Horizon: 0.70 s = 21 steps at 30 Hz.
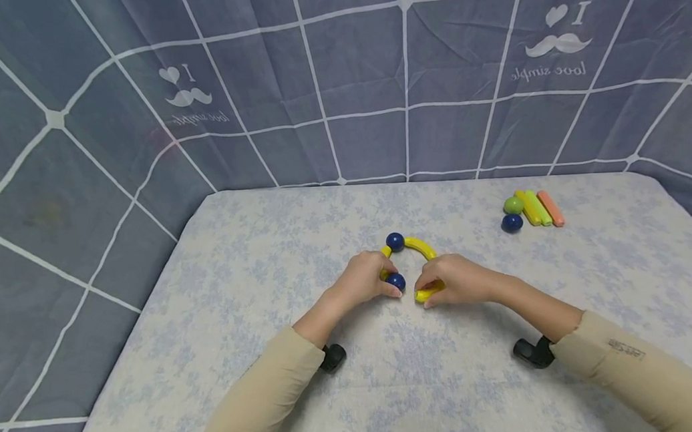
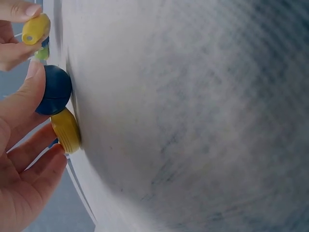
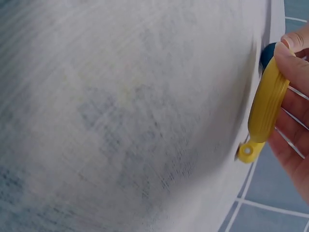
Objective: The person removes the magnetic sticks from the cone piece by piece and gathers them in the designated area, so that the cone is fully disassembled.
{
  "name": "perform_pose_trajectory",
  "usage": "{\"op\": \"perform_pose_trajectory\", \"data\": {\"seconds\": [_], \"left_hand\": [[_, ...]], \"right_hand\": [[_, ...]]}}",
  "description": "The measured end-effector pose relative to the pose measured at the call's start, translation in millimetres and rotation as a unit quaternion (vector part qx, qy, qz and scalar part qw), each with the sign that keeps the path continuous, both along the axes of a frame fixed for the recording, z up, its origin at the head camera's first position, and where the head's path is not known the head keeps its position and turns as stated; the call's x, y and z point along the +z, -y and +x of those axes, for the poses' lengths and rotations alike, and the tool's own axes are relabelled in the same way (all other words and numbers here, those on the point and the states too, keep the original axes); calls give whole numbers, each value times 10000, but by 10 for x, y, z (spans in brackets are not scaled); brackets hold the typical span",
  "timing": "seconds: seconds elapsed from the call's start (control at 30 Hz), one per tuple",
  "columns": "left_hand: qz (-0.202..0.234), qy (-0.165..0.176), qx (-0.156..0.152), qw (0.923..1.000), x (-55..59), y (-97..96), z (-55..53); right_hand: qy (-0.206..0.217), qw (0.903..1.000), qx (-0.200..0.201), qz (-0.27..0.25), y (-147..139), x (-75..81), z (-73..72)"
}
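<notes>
My left hand (image 1: 362, 278) pinches a dark blue ball (image 2: 55, 91) between thumb and fingers. A curved yellow rod (image 2: 66, 131) joins that ball, and my other left fingers rest along it. Its far end meets a second blue ball (image 1: 395, 241), from which another curved yellow rod (image 1: 420, 245) arcs to the right. Across a small gap, my right hand (image 1: 461, 278) pinches a separate-looking curved yellow piece (image 3: 268, 104), its free end pointing toward the left hand's ball. In the right wrist view, the arcing rod's holed end shows just beyond this piece; my fingers partly hide where they meet.
At the back right of the patterned table (image 1: 252, 249) lie a green ball (image 1: 513, 205), another blue ball (image 1: 512, 223), and straight yellow, lime (image 1: 538, 208) and orange (image 1: 551, 208) rods side by side. A grey-blue checked curtain (image 1: 360, 74) hangs behind the table and along its left.
</notes>
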<state>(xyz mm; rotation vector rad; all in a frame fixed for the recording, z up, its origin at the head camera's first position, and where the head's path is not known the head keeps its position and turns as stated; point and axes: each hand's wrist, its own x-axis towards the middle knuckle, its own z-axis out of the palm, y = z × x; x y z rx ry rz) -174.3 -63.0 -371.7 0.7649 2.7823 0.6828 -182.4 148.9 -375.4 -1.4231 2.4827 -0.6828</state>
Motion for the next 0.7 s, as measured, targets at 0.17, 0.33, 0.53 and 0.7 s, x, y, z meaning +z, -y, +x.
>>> {"op": "perform_pose_trajectory", "data": {"seconds": [0.17, 0.33, 0.53, 0.7], "left_hand": [[78, -33, 1, 10000, -14, 10, 6], [131, -2, 58, 9999, -12, 12, 7], [153, 15, 69, 9999, -1, 6, 14], [140, 36, 86, 9999, 1, 5, 14]], "right_hand": [[285, 9989, -368, -83, -53, 25, 4], [693, 9944, -748, -269, -117, 64, -23], [1399, 9771, -1512, -527, -222, 100, -103], [2347, 9360, -2501, -786, -323, 177, -204]]}}
